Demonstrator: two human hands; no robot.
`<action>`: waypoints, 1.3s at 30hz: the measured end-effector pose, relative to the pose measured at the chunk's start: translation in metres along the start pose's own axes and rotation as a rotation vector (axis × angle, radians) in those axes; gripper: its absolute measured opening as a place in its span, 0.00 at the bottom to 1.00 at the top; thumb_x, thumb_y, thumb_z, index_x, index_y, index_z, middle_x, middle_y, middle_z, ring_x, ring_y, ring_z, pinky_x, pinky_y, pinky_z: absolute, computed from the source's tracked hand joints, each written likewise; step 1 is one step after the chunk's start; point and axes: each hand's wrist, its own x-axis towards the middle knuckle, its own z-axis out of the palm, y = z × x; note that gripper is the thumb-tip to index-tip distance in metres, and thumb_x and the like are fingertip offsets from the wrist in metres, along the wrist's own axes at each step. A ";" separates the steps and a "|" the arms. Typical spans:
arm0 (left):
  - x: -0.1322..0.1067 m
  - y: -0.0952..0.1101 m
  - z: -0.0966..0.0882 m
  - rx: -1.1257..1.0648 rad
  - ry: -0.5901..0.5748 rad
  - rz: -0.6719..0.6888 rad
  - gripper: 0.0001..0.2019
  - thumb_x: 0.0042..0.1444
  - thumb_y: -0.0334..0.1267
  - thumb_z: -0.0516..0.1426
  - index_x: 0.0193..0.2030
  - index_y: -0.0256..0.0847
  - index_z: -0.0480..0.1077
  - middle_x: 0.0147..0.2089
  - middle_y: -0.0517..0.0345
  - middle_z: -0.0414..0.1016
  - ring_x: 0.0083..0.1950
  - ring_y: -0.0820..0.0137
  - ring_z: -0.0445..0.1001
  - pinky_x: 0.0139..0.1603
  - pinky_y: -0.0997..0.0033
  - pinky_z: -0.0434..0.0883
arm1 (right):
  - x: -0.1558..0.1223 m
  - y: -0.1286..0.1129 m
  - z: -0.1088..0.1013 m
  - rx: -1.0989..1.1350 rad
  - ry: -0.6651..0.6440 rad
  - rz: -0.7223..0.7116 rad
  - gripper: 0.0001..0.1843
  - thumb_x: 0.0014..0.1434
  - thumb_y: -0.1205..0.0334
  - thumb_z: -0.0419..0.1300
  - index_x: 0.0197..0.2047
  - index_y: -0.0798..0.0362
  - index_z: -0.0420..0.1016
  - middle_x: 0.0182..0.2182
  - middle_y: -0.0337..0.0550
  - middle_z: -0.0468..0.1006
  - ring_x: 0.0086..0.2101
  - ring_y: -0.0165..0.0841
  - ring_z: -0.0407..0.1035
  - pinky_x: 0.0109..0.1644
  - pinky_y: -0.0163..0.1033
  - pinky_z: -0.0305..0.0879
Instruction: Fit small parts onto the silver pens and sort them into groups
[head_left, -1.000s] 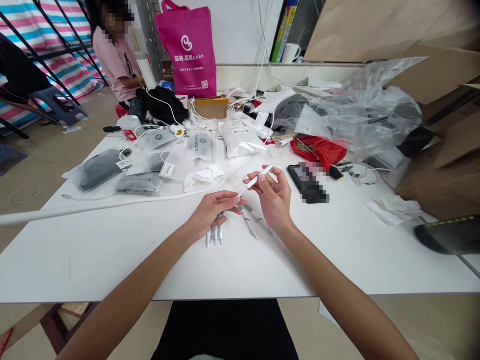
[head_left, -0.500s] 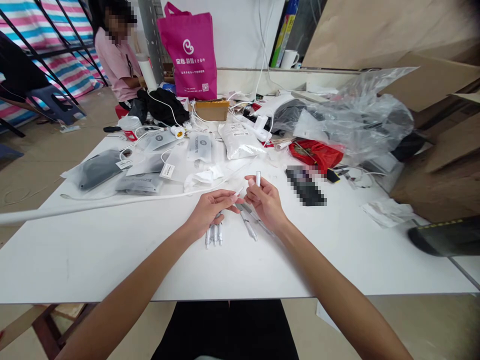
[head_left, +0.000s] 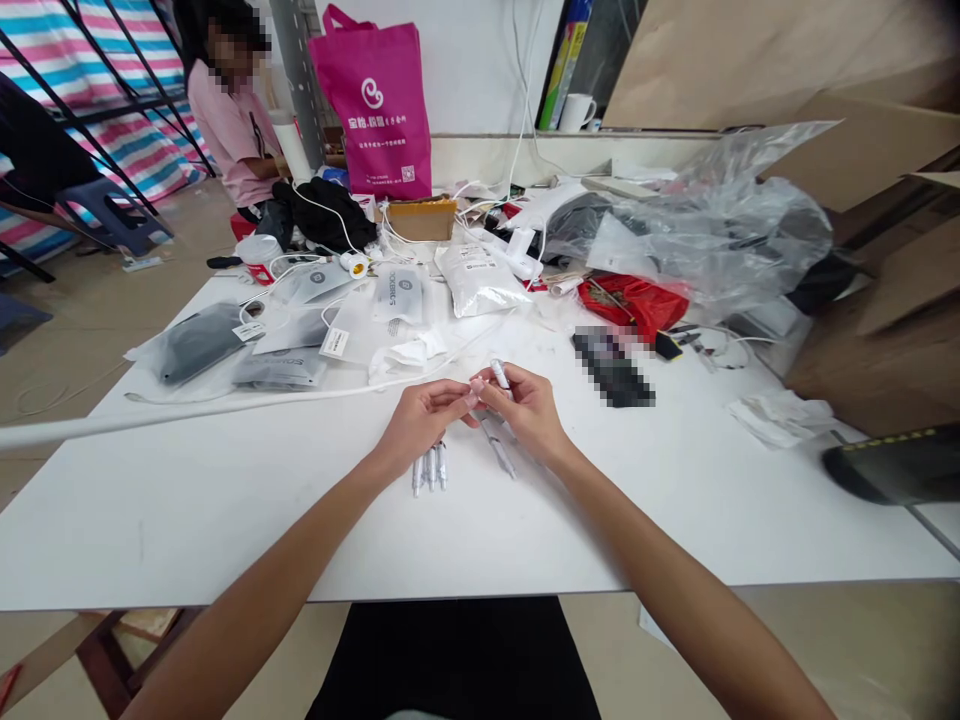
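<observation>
My left hand and my right hand meet above the white table, fingertips together. A silvery pen barrel slants up out of my right hand, its lower end hidden by the fingers. The left thumb and fingers are pinched on something small and pale, too covered to name. Several silvery pens lie side by side below my left hand. Another pen-like piece lies on the table under my right hand, partly hidden.
Packed pouches and a white cable lie to the left. Farther back are a white plastic packet, a red bag and clear plastic. A phone lies right of my hands. A person in pink sits beyond.
My hands have come together at the fingertips. The pen barrel in my right hand has tipped from upright to slanting left. The thin piece showing at my left fingertips is now covered.
</observation>
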 end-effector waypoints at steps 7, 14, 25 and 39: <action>0.001 -0.003 -0.001 0.014 0.000 0.004 0.20 0.60 0.56 0.68 0.47 0.40 0.81 0.48 0.44 0.86 0.40 0.64 0.83 0.22 0.74 0.56 | 0.011 -0.004 -0.007 0.348 0.229 0.004 0.14 0.59 0.50 0.74 0.39 0.51 0.84 0.24 0.32 0.61 0.24 0.25 0.52 0.30 0.38 0.58; 0.000 -0.001 0.000 0.012 -0.003 0.003 0.20 0.60 0.54 0.68 0.48 0.39 0.81 0.47 0.44 0.86 0.39 0.65 0.82 0.21 0.75 0.54 | 0.013 -0.016 -0.011 0.469 0.229 0.044 0.13 0.59 0.52 0.73 0.41 0.51 0.85 0.22 0.30 0.53 0.24 0.26 0.46 0.29 0.37 0.55; 0.001 -0.003 0.000 0.010 -0.006 0.016 0.20 0.60 0.55 0.68 0.48 0.40 0.81 0.46 0.46 0.86 0.39 0.63 0.83 0.22 0.74 0.57 | 0.005 -0.003 -0.004 0.235 0.083 0.007 0.13 0.62 0.48 0.71 0.43 0.48 0.88 0.28 0.36 0.68 0.26 0.27 0.58 0.32 0.40 0.58; 0.002 -0.003 -0.003 0.024 0.006 0.030 0.21 0.60 0.56 0.67 0.49 0.40 0.81 0.47 0.45 0.86 0.38 0.65 0.82 0.29 0.71 0.66 | 0.002 -0.004 -0.004 0.046 0.058 -0.007 0.16 0.63 0.45 0.70 0.43 0.48 0.87 0.34 0.40 0.79 0.28 0.29 0.63 0.34 0.39 0.63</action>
